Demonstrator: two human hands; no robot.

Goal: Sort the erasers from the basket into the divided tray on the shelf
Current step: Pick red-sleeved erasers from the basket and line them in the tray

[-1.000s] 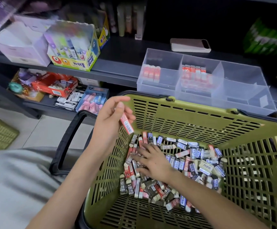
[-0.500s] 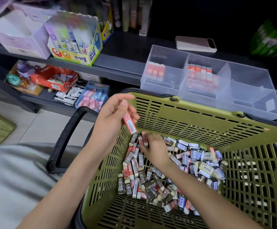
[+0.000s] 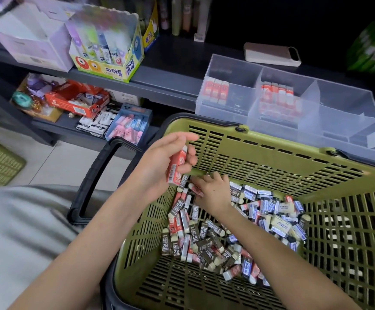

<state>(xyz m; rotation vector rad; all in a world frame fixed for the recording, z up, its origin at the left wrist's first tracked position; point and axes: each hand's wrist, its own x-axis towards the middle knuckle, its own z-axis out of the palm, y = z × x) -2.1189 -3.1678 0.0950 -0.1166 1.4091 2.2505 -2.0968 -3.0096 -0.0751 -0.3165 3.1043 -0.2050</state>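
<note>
Here, red eraser (image 3: 177, 167) in left grip (image 3: 159, 163) (tilted), right grip (image 3: 213, 193) pinching pink eraser (image 3: 196, 190)

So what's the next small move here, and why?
Probably lift the right hand and pass the loose red eraser it seems to pinch to the left hand, which grips a red-sleeved rectangular eraser; matching red ones sit in two compartments of the clear plastic divided tray.

Stationery shop: shelf (image 3: 177, 63) w/ glue display box (image 3: 110, 71)
</note>
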